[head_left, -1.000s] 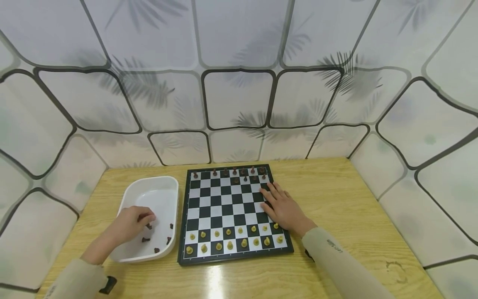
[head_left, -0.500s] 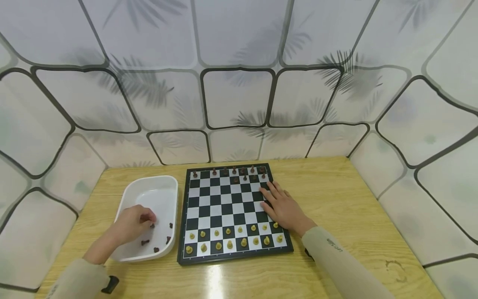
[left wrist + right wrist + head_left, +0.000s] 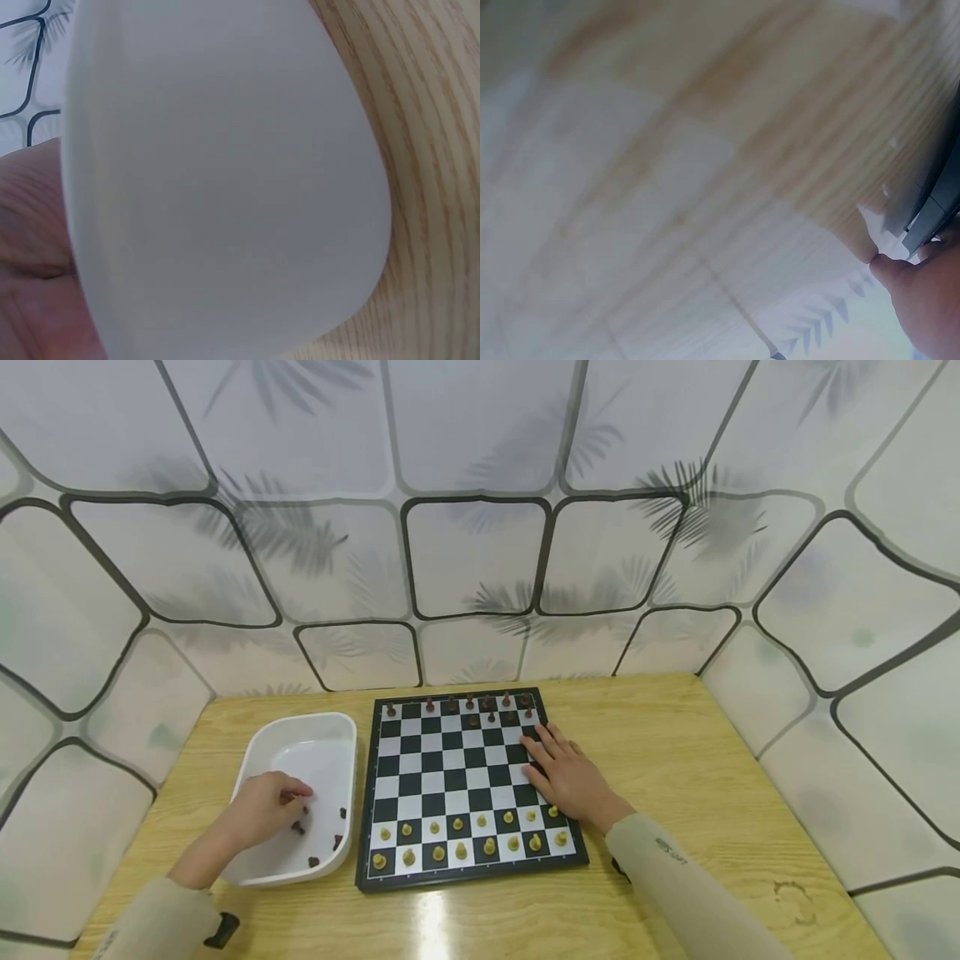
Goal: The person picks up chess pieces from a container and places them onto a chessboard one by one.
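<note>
In the head view my left hand [image 3: 264,808] reaches into a white tray [image 3: 343,727], its fingers bent downward over dark chess pieces. One dark chess piece [image 3: 298,828] lies just below the fingertips, and another shows right at them; I cannot tell whether the fingers pinch it. From the left wrist, the tray's outer wall [image 3: 225,180] hides most of that hand. My right hand [image 3: 573,781] lies with spread fingers on the right edge of a black-and-white chessboard [image 3: 453,764]. Yellow chess pieces [image 3: 490,846] fill the near two rows; dark ones [image 3: 470,702] stand at the far side.
Tray and board stand side by side on a wooden table [image 3: 645,727]. More dark chess pieces [image 3: 313,862] lie along the tray's near and right parts. A patterned wall [image 3: 480,560] rises behind the table and at both sides.
A dark chess piece in the tray has shifted up and right toward my left hand's fingertips. The left hand has stirred only slightly; my right hand has kept its place.
</note>
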The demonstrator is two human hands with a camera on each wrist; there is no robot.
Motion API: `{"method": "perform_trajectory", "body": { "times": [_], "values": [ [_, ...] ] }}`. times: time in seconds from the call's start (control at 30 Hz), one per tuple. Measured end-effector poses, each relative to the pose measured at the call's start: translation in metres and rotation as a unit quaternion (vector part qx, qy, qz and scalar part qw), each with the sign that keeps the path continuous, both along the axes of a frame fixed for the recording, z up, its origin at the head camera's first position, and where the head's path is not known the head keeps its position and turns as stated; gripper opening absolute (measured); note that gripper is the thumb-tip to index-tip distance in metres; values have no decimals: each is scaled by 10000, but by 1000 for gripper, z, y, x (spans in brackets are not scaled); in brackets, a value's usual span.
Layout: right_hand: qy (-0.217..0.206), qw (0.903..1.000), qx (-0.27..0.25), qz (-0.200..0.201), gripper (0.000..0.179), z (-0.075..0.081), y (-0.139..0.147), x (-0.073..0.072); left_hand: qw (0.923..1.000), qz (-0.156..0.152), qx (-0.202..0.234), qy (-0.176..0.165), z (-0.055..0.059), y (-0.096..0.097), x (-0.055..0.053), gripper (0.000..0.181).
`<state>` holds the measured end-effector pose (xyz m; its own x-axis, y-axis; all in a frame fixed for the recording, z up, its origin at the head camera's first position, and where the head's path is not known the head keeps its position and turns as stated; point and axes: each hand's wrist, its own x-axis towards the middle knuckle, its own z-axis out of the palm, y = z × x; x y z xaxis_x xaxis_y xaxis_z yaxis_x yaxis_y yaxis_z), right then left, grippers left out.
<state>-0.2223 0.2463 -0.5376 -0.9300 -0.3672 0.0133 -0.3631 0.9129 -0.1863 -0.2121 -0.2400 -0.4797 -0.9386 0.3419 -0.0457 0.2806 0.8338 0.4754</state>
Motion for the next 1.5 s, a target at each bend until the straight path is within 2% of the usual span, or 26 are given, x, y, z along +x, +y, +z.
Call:
{"method": "perform_trajectory", "body": {
  "times": [0.2, 0.47, 0.6, 0.73, 0.83, 0.97, 1.17, 1.27, 1.37, 1.43, 1.5],
  "values": [
    [6, 10000, 61, 6, 63, -1, 0, -1, 9995, 57, 161, 277, -1, -1, -2, 9],
    [-26, 10000, 57, 3, 62, -1, 0, -1, 9972, 405, 458, 431, 0, -1, 0, 12],
    [-10, 10000, 17, -19, 62, -1, 0, -1, 9940, 669, 691, 522, 3, 0, 1, 17],
    [-18, 10000, -3, -22, 62, 0, -1, 0, 9882, 830, 1002, 814, 8, 2, 1, 20],
    [-23, 10000, 17, -18, 62, 1, -1, 0, 9841, 835, 1214, 990, 12, 3, -1, 25],
    [-14, 10000, 8, -9, 62, 2, -1, 1, 9818, 805, 1380, 1026, 19, 7, -2, 27],
    [35, 10000, -22, -1, 62, 0, 0, -1, 9762, 728, 1547, 1338, 25, 15, -4, 19],
    [29, 10000, -22, 9, 62, 1, 0, -1, 9730, 699, 1821, 1233, 25, 20, -7, 20],
    [-1, 10000, -6, 11, 63, 1, -1, 0, 9700, 717, 2161, 854, 26, 26, -10, 25],
    [17, 10000, -5, 19, 62, 1, -1, 0, 9686, 726, 2285, 666, 27, 31, -13, 27],
    [47, 10000, -5, 19, 62, 1, -1, 1, 9691, 698, 2283, 618, 29, 36, -15, 27]
  ]
}}
